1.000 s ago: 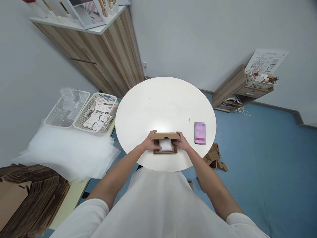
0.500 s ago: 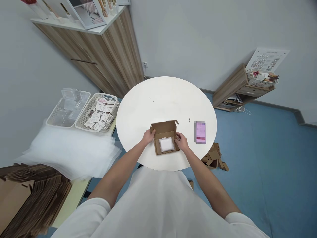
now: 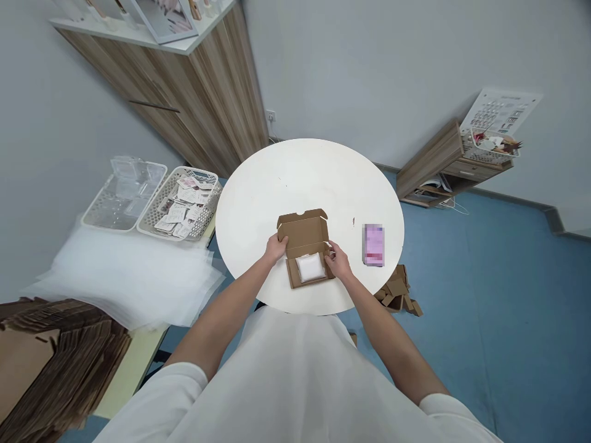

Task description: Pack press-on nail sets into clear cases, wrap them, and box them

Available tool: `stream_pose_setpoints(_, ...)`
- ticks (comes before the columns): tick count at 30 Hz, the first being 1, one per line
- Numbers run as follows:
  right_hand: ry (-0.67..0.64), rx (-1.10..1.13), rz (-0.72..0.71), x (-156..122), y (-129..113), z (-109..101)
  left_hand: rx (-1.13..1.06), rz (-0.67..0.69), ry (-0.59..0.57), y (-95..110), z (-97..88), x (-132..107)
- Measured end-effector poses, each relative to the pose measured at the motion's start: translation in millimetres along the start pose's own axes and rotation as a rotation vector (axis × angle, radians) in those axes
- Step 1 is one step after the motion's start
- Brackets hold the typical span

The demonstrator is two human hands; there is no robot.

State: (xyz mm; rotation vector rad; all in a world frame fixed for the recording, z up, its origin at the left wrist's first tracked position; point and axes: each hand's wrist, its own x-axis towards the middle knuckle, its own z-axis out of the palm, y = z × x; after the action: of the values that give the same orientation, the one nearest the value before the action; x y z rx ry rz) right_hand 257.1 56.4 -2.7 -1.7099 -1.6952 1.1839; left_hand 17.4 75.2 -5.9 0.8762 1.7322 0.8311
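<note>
A brown cardboard box (image 3: 302,231) lies with its lid raised on the round white table (image 3: 314,178), near the edge closest to me. Inside it sits a white wrapped packet (image 3: 311,267). My left hand (image 3: 276,247) grips the left edge of the lid near the fold, thumb on the inner face. At the right side, my right hand (image 3: 337,261) pinches the box wall beside the packet; its fingertips are partly hidden. To the right of the box lies a pink stack (image 3: 373,245), blurred by pixelation.
Left of the table are a basket of paper slips (image 3: 184,206), a basket of clear plastic boxes (image 3: 124,197), translucent sheets (image 3: 124,271) and stacked flat cardboard (image 3: 69,363). Cardboard pieces (image 3: 398,289) are low at the table's right. A wooden cabinet (image 3: 170,92) stands behind left.
The box lid has tipped further back, away from me, so more of its inner face shows. My left hand has shifted slightly with it; the packet stays in the box.
</note>
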Motion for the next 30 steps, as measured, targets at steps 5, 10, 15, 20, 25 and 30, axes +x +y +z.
stream_pose_setpoints(5, -0.049, -0.002, -0.064, 3, 4, -6, -0.043, 0.027, 0.036, 11, -4.7, -4)
stream_pose_setpoints(10, -0.045, -0.035, -0.002, 3, 3, -9, -0.093, 0.066, -0.001, 15, -5.6, -7)
stream_pose_setpoints(15, 0.036, -0.234, -0.015, -6, -5, -4, -0.08, 0.158, -0.021, 10, -3.1, -8)
stream_pose_setpoints(20, 0.059, -0.428, 0.033, -12, -17, 1, -0.056, 0.183, -0.033, 4, -0.6, -8)
stream_pose_setpoints(25, -0.035, -0.616, 0.038, -16, -23, -7, -0.056, 0.172, 0.016, 4, -2.0, -7)
stream_pose_setpoints(30, -0.195, -0.891, -0.092, -15, -29, -11, -0.099, 0.186, 0.008, 3, 0.1, -6)
